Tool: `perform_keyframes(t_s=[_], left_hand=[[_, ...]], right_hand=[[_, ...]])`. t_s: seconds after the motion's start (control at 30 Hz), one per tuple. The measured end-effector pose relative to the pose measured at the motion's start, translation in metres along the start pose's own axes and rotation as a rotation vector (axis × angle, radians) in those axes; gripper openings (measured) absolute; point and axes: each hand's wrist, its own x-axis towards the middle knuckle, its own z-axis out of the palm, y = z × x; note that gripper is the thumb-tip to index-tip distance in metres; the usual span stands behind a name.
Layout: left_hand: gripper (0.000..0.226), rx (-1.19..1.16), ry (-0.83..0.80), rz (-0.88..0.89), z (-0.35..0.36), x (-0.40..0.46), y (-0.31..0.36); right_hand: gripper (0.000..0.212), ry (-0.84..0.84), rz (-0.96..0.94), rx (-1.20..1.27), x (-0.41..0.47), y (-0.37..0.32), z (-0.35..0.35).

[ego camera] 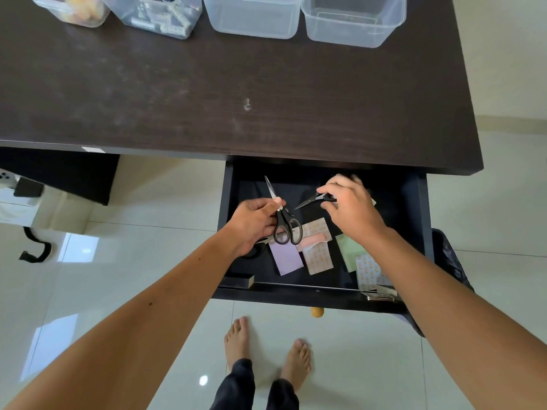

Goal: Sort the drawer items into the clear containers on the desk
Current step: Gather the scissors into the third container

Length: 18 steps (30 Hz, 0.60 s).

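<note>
Scissors and paper pads in an open dark drawer (423, 220)

Black-handled steel scissors (283, 220) point away, blades closed; a smaller black pair of snips (313, 200) points left. A lilac pad (286, 258), patterned beige pads (319, 255), a pink eraser-like block (313, 240) and a green pad (350, 251) lie on the drawer floor. Four clear plastic containers (251, 17) line the desk's far edge.

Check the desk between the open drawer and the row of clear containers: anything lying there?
Nothing lies there. In the head view, the dark desk top is bare from the drawer to the containers, apart from smudges.
</note>
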Motion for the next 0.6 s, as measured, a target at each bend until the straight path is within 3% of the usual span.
perform_keyframes(t_s=[0.1,0.43,0.6], left_hand=[[0.020,0.014,0.032,-0.012,0.001,0.000,0.001],[0.027,0.045,0.074,-0.085,0.002,0.004,0.006],[0.038,0.126,-0.078,-0.140,0.003,0.001,0.010]], right_hand=[[0.019,0.065,-0.149,-0.029,-0.005,0.004,-0.001],[0.013,0.180,-0.179,0.199,-0.021,-0.001,-0.011],[0.013,0.174,-0.213,0.325,-0.027,-0.012,-0.012]])
